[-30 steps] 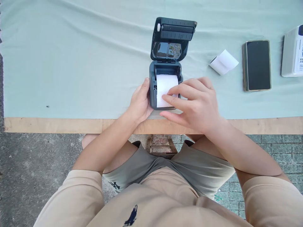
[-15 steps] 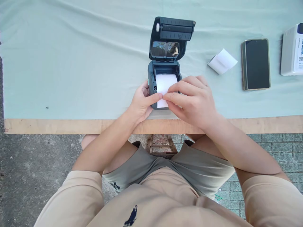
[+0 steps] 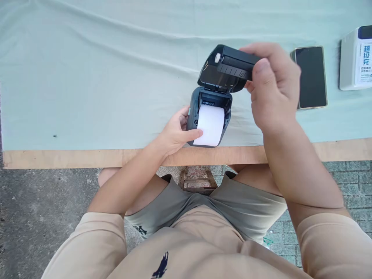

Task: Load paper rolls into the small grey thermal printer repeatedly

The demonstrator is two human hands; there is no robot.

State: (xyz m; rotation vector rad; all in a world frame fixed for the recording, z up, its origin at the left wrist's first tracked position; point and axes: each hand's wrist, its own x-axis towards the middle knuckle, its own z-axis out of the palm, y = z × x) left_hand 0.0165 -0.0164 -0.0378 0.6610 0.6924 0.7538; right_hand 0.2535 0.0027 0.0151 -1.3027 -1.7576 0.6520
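Note:
A small dark label printer (image 3: 227,126) stands near the table's front edge with its lid (image 3: 236,64) raised on the hinge. Inside sits a white paper roll (image 3: 213,120), its loose end lying over the front rim. My left hand (image 3: 177,130) is closed around the printer's left side, with the thumb pressing the paper end down. At the lid's right end, my right hand (image 3: 274,87) grips the edge between thumb and fingers. The lid leans forward over the printer body and is not shut. Some right fingertips are hidden behind the lid.
A dark-screened phone (image 3: 312,77) lies to the right, partly behind my right hand. Farther right is a white box-shaped device (image 3: 350,62) with a printed label. Pale green cloth (image 3: 101,85) covers the table, with a bare wooden edge (image 3: 72,158) in front.
My right hand has left the paper end and taken hold of the lid, which now tilts further forward. The printer has turned slightly and shifted right. The folded white paper is now out of sight.

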